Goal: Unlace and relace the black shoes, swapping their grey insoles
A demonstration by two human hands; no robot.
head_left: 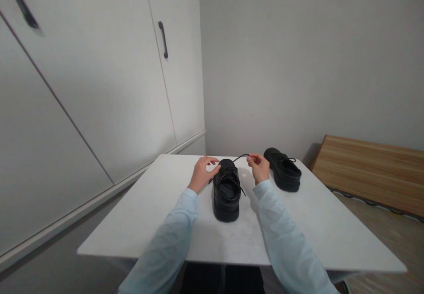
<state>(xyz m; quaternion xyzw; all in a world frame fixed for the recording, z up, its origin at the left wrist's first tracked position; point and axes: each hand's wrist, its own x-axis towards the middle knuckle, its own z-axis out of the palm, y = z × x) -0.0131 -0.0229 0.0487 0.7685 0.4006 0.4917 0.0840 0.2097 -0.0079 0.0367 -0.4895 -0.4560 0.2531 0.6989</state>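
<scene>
A black lace-up shoe (226, 205) stands on the white table with its toe pointing away from me. My right hand (260, 169) is raised to the right of the toe, its fingertips pinching the end of a black shoelace (240, 156) that runs up from the shoe. At the left of the toe is my left hand (202, 172), thumb and fingers apart, the fingertips close to the shoe's side. Whether the thumb touches the shoe I cannot tell. Another loose lace end hangs over the shoe's right side.
A second black shoe (285, 173) rests farther right on the white table (159, 205), near its back edge. White cabinets (99, 64) line the left, and a grey wall (298, 64) is behind. A slanted wooden panel (367, 170) stands at the right.
</scene>
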